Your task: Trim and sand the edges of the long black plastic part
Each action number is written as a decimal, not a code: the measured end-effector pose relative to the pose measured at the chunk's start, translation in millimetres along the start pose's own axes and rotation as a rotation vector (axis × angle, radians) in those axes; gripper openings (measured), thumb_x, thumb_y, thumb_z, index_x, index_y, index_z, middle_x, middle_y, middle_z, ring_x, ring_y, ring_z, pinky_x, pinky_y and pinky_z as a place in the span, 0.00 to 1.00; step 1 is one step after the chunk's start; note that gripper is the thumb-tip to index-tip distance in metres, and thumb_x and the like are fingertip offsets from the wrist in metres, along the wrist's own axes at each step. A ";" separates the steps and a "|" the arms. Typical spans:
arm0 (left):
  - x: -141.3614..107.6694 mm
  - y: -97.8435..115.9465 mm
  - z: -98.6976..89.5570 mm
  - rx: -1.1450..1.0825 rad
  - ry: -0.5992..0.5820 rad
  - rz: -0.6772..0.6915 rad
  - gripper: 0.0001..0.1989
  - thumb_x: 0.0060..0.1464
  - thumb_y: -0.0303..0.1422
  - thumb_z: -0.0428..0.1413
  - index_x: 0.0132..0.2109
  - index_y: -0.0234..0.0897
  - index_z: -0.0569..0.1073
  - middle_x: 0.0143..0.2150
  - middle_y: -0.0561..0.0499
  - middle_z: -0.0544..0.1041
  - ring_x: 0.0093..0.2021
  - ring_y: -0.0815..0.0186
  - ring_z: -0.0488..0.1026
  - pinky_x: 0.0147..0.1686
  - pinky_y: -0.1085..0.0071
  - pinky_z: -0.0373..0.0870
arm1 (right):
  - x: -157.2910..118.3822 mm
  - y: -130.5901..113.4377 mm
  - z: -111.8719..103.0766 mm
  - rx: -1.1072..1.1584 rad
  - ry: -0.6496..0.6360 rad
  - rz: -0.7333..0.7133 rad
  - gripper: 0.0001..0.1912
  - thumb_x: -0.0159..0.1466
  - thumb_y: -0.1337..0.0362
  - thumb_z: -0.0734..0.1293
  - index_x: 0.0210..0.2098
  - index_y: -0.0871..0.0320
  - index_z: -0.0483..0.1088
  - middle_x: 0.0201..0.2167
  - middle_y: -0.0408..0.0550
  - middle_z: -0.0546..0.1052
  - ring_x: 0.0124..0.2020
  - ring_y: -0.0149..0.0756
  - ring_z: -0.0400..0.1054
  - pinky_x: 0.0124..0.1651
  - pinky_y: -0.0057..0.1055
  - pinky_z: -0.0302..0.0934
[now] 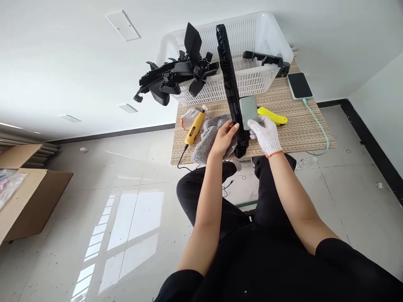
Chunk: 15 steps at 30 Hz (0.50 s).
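My bare left hand [225, 136] is closed around the lower part of a long black plastic strip [231, 86], which stands up over the front wall of a white slotted basket [252, 82]. My right hand [265, 132], in a white glove with an orange cuff, pinches a flat grey-green block [248, 112] by its lower corner, right beside the strip.

Basket, at the back of the wood-grain table [302, 130]: black parts [179, 75] heaped at its left end, poking well over the rim; another black piece [264, 58] at the right end, near the rim. Open cardboard box [28, 188] on the floor to my left: clear plastic wrapping inside, contents too unclear to name.

On the table: yellow corded tool [194, 128] beside a grey cloth [209, 140], yellow-handled cutter [273, 116] by my glove, phone [299, 86] on a green cable.
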<state>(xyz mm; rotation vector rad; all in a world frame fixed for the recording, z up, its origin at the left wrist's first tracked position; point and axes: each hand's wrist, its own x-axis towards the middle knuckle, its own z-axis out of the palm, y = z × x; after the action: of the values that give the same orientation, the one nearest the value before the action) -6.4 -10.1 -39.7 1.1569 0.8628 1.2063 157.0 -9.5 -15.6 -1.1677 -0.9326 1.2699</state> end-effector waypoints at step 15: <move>2.3 -1.5 2.5 0.014 0.183 0.021 0.20 0.53 0.45 0.66 0.32 0.40 0.65 0.28 0.57 0.68 0.30 0.71 0.69 0.36 0.69 0.70 | -19.7 -14.5 -6.5 -0.070 -0.417 0.190 0.26 0.54 0.41 0.76 0.33 0.55 0.68 0.21 0.44 0.78 0.11 0.27 0.63 0.10 0.21 0.51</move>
<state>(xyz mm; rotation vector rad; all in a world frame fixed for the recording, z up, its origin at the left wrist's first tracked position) -3.2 -8.3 -40.4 1.0806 0.9992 1.3402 164.2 -28.8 -1.0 -1.0841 -1.1976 1.6870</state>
